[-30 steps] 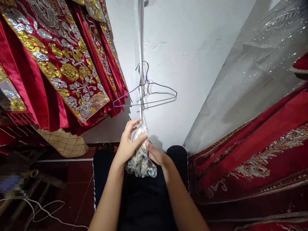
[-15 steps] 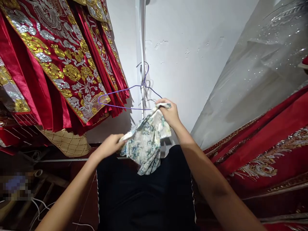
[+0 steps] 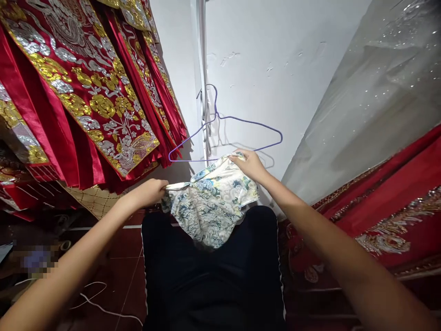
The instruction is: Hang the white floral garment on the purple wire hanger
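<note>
Between my hands hangs a small garment (image 3: 210, 207) in cream fabric with a blue, green and yellow pattern. My left hand (image 3: 149, 192) pinches its left upper edge. At the upper right edge, my right hand (image 3: 251, 164) grips the cloth between thumb and fingers. The garment is spread out and sags in the middle, over my dark-clothed lap. Just behind it, a purple wire hanger (image 3: 253, 121) hangs by its hook on a white upright strip (image 3: 199, 50) at the wall. Part of the hanger's bottom bar is hidden by the cloth and my right hand.
Red garments with gold and silver embroidery (image 3: 103, 105) hang at the left. On the right are a sheer sparkling cover (image 3: 358, 105) and red beaded cloth (image 3: 389, 184). A white cable (image 3: 110, 311) lies on the dark red tiled floor (image 3: 120, 271).
My hands have moved apart and the garment is stretched wider, its patterned face showing more. The hanger has swung from an angled position to nearly facing me, with its right arm uncovered.
</note>
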`<state>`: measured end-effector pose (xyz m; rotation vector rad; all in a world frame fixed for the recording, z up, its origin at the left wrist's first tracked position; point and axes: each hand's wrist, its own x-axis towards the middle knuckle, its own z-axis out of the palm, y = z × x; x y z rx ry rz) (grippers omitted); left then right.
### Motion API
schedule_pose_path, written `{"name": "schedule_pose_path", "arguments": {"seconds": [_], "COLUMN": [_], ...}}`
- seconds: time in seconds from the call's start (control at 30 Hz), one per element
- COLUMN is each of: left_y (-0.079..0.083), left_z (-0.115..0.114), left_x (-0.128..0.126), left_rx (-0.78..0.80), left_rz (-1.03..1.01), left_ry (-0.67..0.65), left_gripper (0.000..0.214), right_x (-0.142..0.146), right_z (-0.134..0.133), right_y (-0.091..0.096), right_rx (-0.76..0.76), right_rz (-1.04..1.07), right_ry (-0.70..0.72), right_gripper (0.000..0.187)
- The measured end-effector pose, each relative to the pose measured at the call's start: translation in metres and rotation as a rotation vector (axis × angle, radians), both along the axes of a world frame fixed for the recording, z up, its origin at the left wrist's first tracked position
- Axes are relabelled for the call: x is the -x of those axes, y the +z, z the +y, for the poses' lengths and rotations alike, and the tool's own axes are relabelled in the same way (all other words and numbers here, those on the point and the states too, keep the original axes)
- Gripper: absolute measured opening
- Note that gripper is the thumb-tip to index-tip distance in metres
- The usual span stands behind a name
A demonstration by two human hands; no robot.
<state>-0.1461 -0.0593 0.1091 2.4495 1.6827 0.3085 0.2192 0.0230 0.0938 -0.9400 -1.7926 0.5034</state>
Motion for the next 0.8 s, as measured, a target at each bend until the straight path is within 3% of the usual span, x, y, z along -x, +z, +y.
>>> {"name": "schedule_pose_path", "arguments": {"seconds": [0.1,0.2,0.27,0.37,0.47,0.57,0.7,0.8], "left_y": [0.029,0.051,0.052,0.04,0.036,0.051,0.074,0.079], "left_z": [0.02,0.041,0.055,0.072,0.079,0.075,0.069,0.072], "left_x": [-0.003,-0.013,-0.017,-0.019,-0.026,-0.043,-0.063,-0.061], "left_rx": [-0.1,-0.248,-0.23,-0.107,-0.254,-0.46,-0.395,-0.406], "left_rz": [-0.103,-0.103,-0.053,-0.045,-0.218,-0.394,-0.416,-0.321], "left_ry": [-0.095,-0.078,-0.044,-0.069,-0.104,-0.173,-0.297,-0.24], "left_gripper": [0.016,0.017,0.013,0.011,0.007,0.006,0.049,0.052], "right_x": [-0.008,-0.007,-0.007,-0.009,-0.009,-0.002,0.005,-0.008], "right_z": [-0.016,-0.026,-0.03,-0.032,-0.031,-0.034,-0.05,-0.064], "right_y": [0.01,0.016,0.017,0.017,0.015,0.015,0.021,0.026], "right_rx": [-0.025,-0.002,0.008,-0.001,-0.005,0.037,0.099,0.044], "right_rz": [-0.031,-0.007,0.003,-0.017,-0.025,0.037,0.001,-0.14], "right_ry": [-0.008,0.029,0.035,0.018,0.012,0.045,0.173,0.177], "right_gripper": [0.032,0.033,0.033,0.032,0.031,0.031,0.036,0.061]}}
